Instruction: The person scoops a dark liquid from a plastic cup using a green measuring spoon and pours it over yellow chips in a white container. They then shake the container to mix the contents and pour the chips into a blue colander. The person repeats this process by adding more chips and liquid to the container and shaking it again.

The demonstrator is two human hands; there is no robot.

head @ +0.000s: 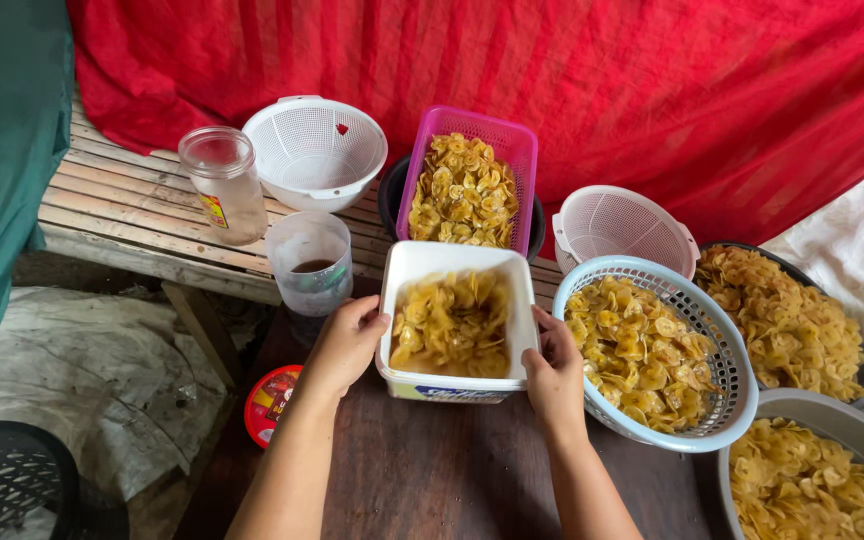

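so both hands are on a white tub (pixel 457 262) full of yellow chips (pixel 450 325), sitting on the dark wooden table (pixel 432 470) right in the middle. left hand (pixel 344 345) wraps the left wall, fingers pressed together with the thumb hooked over the rim. right hand (pixel 555 372) grips the right wall the same way. just behind the tub there's a pink basket (pixel 472 130) of chips, a pale blue basket (pixel 727 365) touches it on the right, and a clear plastic cup (pixel 310 262) stands to its left.
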